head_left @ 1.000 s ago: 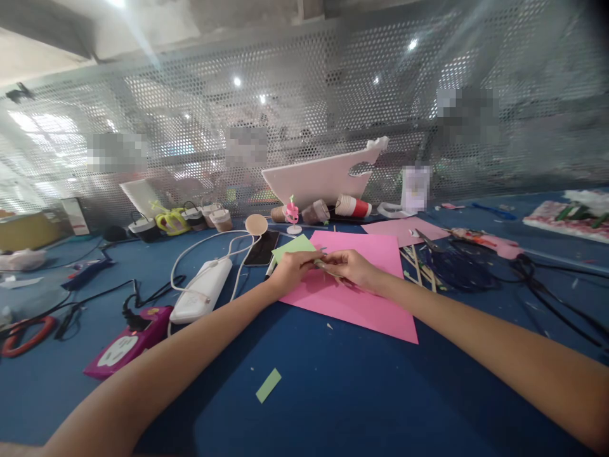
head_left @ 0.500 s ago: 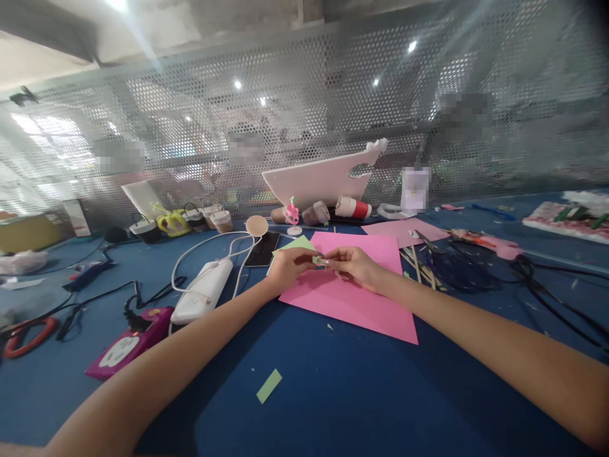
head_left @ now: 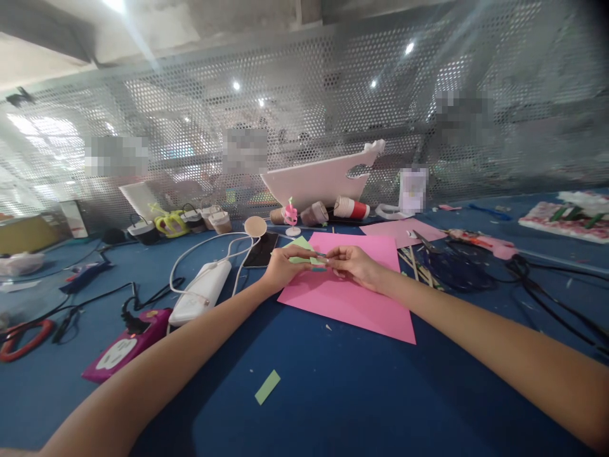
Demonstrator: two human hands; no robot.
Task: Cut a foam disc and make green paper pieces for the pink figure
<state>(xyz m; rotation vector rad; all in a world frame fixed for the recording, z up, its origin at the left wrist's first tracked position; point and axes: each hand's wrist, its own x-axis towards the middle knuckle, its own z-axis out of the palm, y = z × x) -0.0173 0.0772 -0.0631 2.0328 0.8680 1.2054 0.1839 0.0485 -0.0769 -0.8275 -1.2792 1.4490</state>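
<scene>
My left hand (head_left: 281, 269) and my right hand (head_left: 358, 266) meet fingertip to fingertip above a bright pink sheet of paper (head_left: 354, 311). Between them is a small piece with teal and pale parts (head_left: 319, 268); fingers cover most of it, so its kind is unclear. Both hands are closed in a pinch on it. Behind my left fingers a light green sheet of paper (head_left: 301, 242) overlaps the pink one. A short green paper strip (head_left: 267, 387) lies nearer to me on the blue table.
A white power bank (head_left: 202, 289) with cables and a purple power strip (head_left: 126, 346) sit left, near a phone (head_left: 261, 251). Paper cups (head_left: 352, 208) and a pink figure on a stand (head_left: 292, 216) line the back. Scissors (head_left: 425, 241) and wooden sticks (head_left: 413, 263) lie right.
The fingers have shifted slightly around the small piece, and teal parts now show between them. My left fingers look straighter. The whole view has moved a little.
</scene>
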